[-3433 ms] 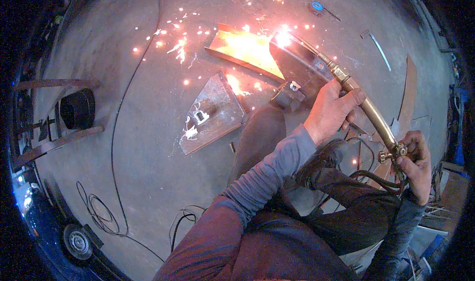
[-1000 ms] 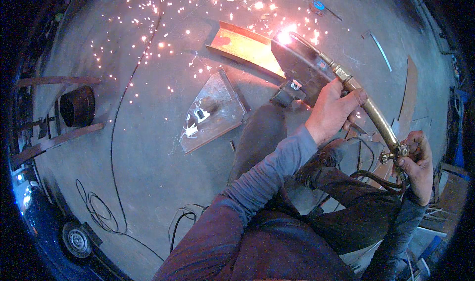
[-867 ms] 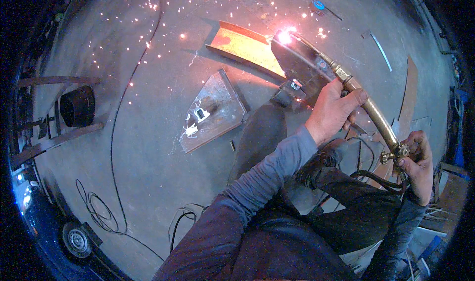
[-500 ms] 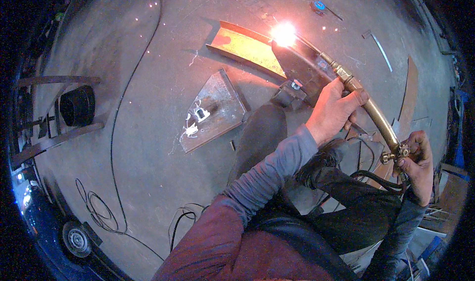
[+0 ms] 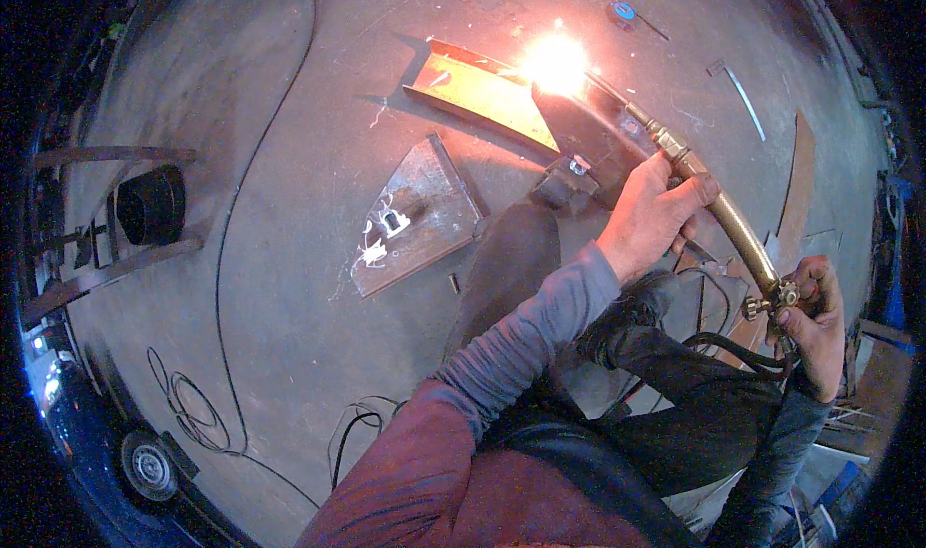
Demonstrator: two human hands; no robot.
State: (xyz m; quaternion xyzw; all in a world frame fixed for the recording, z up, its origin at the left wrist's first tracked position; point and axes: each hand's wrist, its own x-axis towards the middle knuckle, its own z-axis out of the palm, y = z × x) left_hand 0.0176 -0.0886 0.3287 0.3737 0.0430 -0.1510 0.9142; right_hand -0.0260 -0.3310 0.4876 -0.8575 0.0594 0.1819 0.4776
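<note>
A brass cutting torch runs slantwise between my two hands. My left hand is closed round the front of its handle, thumb on top. At the rear, my right hand grips the torch beside its valve knobs, where dark hoses come off. Past my left hand the thin tube reaches a white-hot glare that hides the tip. Beneath the glare lies a steel channel, its left end lit orange and its right part dark. A metal block stands next to the channel, by my knee.
A cut steel piece with white marks lies left of my knee. Beyond the channel is a blue tape measure; a metal square lies farther right. A black cable crosses the floor at left, near a blue car.
The glare at the torch tip has grown slightly larger and brighter, and the sparks have shifted. Both hands keep their grip with hardly any movement.
</note>
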